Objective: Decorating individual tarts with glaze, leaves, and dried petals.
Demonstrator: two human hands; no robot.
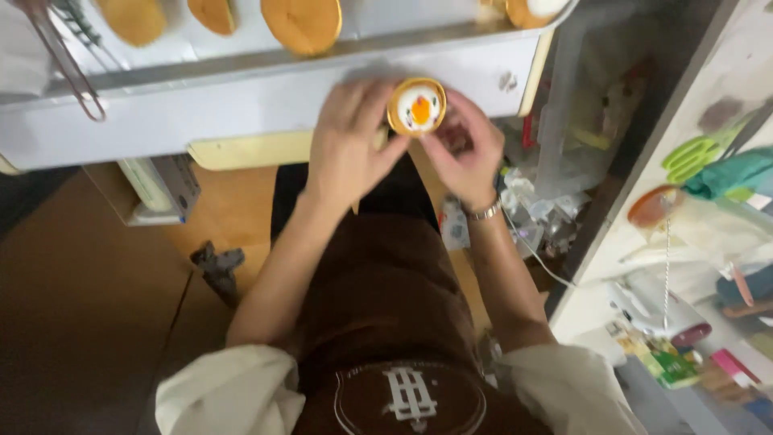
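From my feed, head cam looks straight down: both hands meet just under the front edge of the white tray [266,89]. Left hand [348,149] & right hand [469,149] hold a small round pancake [416,106] between them, golden-brown rim, white cream on top w/ an orange blob in the middle. Left fingers [366,101] curl round its left side, partly closed on it; right fingers [460,109] cup the right side & underside, also closed round it. Pancake is held up in the air, right in front of the tray's front wall, near the tray's right end; can't tell if it touches the wall. Silver bracelet [485,212] on the right wrist. On the tray, further back, three plain golden pancakes in a row [302,24], & a metal wire tool [68,64] w/ a looped handle hanging over the left part. Below the tray a pale yellow board [250,149] sticks out. Person wears a brown apron [386,298] over white sleeves. Right of frame: a white tabletop [684,145] w/ green plastic bits [692,157], teal cloth [737,173], small colourful packets; clutter there is blurred, hard to tell apart.
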